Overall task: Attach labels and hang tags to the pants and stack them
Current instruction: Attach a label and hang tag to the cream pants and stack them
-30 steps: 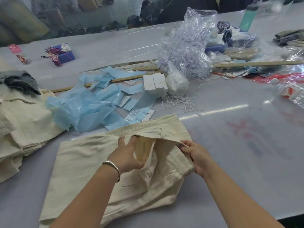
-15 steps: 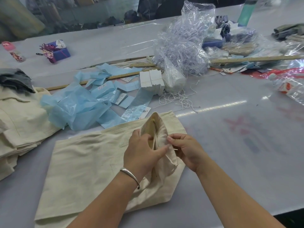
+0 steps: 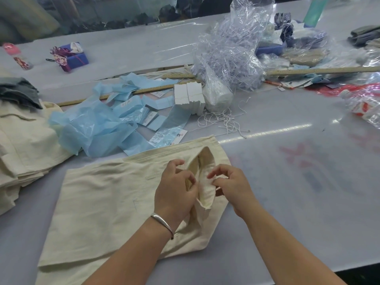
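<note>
Where waistband (image 3: 202, 173) gapes, both hands (image 3: 176, 190) pinching

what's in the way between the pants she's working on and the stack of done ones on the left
Nothing visible blocks that path. The pants lie flat under both hands, the left hand and right hand pinching the waistband. Bare table separates them from the stack. The blue plastic lies farther back, beside the stack.

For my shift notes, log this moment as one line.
step: tagging | left hand: pinches pocket lining | right hand: pinches lining | pants: flat on table | stack: left
</note>
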A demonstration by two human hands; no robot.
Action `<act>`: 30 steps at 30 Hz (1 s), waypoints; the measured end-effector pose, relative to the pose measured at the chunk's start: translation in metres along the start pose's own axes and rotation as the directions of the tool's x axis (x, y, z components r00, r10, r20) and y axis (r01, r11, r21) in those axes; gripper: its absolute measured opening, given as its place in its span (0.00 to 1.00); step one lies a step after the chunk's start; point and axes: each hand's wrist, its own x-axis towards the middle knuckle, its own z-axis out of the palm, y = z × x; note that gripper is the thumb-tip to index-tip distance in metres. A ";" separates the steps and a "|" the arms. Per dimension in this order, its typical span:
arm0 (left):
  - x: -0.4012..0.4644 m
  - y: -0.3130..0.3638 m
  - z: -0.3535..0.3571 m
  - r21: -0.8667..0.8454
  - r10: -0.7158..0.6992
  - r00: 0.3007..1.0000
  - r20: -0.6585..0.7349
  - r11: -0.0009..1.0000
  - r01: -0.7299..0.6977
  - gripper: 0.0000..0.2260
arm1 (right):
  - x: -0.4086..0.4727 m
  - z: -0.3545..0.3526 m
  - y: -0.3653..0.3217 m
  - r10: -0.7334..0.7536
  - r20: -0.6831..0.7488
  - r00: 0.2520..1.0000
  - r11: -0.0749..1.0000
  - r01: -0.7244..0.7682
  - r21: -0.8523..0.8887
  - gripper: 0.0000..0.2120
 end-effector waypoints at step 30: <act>-0.035 -0.010 0.004 -0.123 0.163 0.974 -0.158 0.975 -0.184 0.04 | 0.001 -0.013 0.001 0.036 0.044 0.998 0.971 -0.025 -0.236 0.08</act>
